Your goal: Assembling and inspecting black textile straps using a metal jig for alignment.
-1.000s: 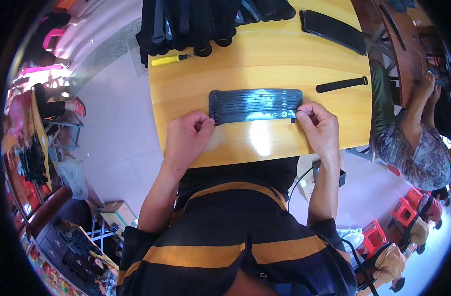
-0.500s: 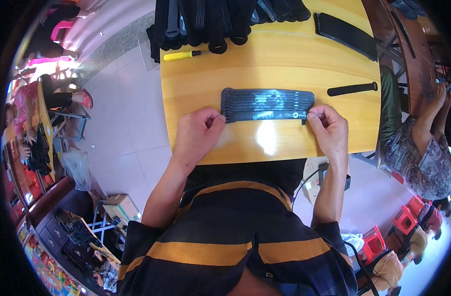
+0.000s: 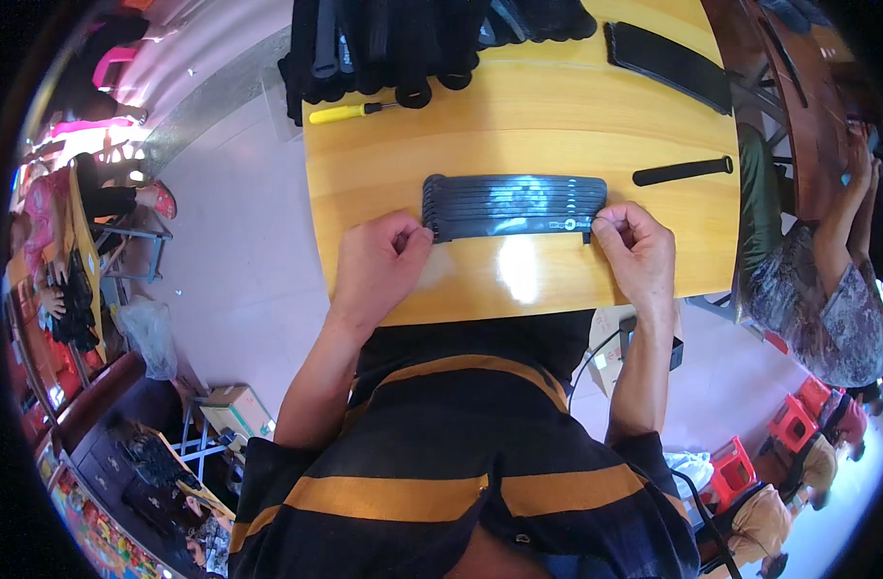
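Note:
A row of black hook-and-loop straps [image 3: 509,205], overlapped like a fan with their looped ends at the left, lies on the yellow wooden table [image 3: 413,289] in front of me. My left hand [image 3: 382,265] is closed at the near left corner of the row, its thumb and finger pinched by the strap ends. At the near right corner my right hand [image 3: 639,251] pinches the end of the front strap, which bears pale print. A short dark tab sticks out below the row beside the right fingers.
Far left on the table lies a heap of black straps [image 3: 388,43], with a yellow-handled screwdriver [image 3: 337,114] before it. A single strap [image 3: 683,172] and a dark stack of straps [image 3: 668,68] lie right. Someone in a patterned shirt [image 3: 813,299] sits beyond the right edge.
The whole view has shifted slightly, moving the table and straps a little left. Both hands keep their pinch at the two ends of the row.

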`<action>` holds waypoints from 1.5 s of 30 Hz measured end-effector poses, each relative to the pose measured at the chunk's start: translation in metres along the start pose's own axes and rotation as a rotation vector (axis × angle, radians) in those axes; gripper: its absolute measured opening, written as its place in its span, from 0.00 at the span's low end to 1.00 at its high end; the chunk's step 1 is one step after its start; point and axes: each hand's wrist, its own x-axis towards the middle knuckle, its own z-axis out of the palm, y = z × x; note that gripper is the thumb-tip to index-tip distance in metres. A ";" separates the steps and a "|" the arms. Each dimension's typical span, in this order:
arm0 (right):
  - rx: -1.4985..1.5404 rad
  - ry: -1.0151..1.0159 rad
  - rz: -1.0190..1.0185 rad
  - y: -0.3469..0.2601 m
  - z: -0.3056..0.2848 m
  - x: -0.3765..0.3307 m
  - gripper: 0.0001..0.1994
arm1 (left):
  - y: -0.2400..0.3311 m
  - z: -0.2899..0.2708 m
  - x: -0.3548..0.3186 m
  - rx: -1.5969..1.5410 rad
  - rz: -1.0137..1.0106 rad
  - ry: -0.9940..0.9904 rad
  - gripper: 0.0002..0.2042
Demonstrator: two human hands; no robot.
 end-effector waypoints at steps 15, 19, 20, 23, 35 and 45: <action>0.035 -0.014 0.035 0.002 -0.001 0.000 0.03 | 0.002 0.000 0.000 -0.020 -0.039 0.005 0.08; 0.076 -0.018 0.023 0.004 0.001 0.000 0.02 | -0.005 0.000 0.000 -0.036 -0.033 -0.010 0.08; 0.072 -0.010 0.028 0.004 0.001 0.000 0.02 | -0.005 -0.001 0.000 -0.021 -0.031 -0.010 0.08; 0.076 0.010 0.036 0.003 0.002 0.001 0.02 | -0.001 0.000 0.001 -0.017 -0.040 -0.011 0.08; -0.036 0.018 0.019 0.002 0.000 0.003 0.04 | -0.003 0.002 0.002 -0.054 -0.080 -0.001 0.08; -0.090 0.028 0.006 -0.004 0.001 0.002 0.05 | -0.001 0.002 0.000 0.097 0.004 0.066 0.08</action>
